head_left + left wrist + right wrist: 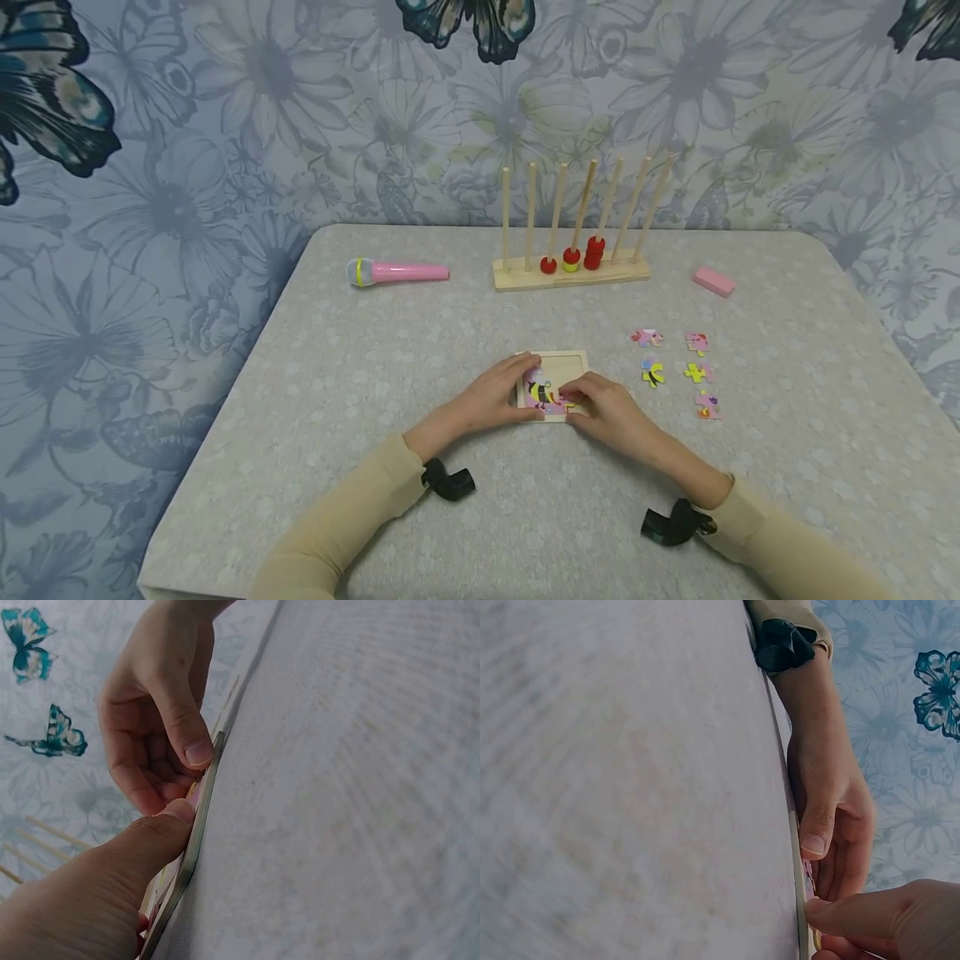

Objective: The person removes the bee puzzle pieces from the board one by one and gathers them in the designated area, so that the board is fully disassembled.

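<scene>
A small wooden puzzle tray (564, 355) lies on the table, its lower part filled with pink and yellow picture pieces (538, 392). My left hand (495, 392) holds its left side, fingers at the far edge and thumb at the near edge. At the tray's right side my right hand (611, 414) bends its fingers over a puzzle piece that they mostly hide, the thumb by the near right corner. The left wrist view shows the left thumb (161, 832) on the tray's rim and the right thumb (191, 739) near its corner.
Loose puzzle pieces (697, 372) lie right of the tray. Behind stands a wooden peg stand (517, 279) with red and yellow beads. A pink toy microphone (408, 272) lies at the back left, a pink block (713, 281) at the back right. A wallpapered wall rises behind the table.
</scene>
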Action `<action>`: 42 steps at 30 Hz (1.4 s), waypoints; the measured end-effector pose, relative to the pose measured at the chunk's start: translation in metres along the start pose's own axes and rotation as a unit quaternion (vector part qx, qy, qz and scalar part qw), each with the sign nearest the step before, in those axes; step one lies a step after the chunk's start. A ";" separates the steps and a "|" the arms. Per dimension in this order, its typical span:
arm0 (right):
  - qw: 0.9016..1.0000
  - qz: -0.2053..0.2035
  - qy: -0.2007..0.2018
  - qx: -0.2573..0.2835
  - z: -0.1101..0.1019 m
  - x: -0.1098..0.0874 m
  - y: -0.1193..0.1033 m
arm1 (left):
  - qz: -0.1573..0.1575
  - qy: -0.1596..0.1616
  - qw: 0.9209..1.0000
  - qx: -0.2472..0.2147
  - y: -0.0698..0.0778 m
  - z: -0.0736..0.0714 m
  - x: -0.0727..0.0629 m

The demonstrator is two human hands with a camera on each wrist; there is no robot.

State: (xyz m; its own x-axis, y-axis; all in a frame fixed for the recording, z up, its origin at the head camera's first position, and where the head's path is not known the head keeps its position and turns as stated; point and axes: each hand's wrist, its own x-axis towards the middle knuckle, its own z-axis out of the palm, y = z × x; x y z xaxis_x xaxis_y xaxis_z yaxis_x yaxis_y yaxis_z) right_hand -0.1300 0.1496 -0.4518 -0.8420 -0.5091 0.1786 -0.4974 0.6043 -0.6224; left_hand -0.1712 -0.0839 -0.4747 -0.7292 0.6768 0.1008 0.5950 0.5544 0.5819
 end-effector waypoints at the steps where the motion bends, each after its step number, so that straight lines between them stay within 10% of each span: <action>1: 1.000 0.000 0.002 0.002 0.000 0.000 0.000 | -0.001 0.000 1.000 0.001 0.000 0.000 0.000; 33: 0.999 -0.053 0.007 0.006 -0.004 0.004 0.009 | -0.009 -0.006 1.000 0.007 0.003 0.000 0.000; 42: 0.998 -0.009 0.045 -0.036 -0.054 -0.042 0.044 | -0.019 -0.011 1.000 0.006 0.002 0.002 0.001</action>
State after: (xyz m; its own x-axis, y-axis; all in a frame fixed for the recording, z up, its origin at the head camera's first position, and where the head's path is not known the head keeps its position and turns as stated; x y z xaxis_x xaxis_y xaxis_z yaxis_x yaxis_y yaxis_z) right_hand -0.1276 0.2308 -0.4462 -0.8470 -0.4650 0.2578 -0.5228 0.6404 -0.5627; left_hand -0.1709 -0.0813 -0.4749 -0.7434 0.6660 0.0614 0.5719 0.5854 0.5746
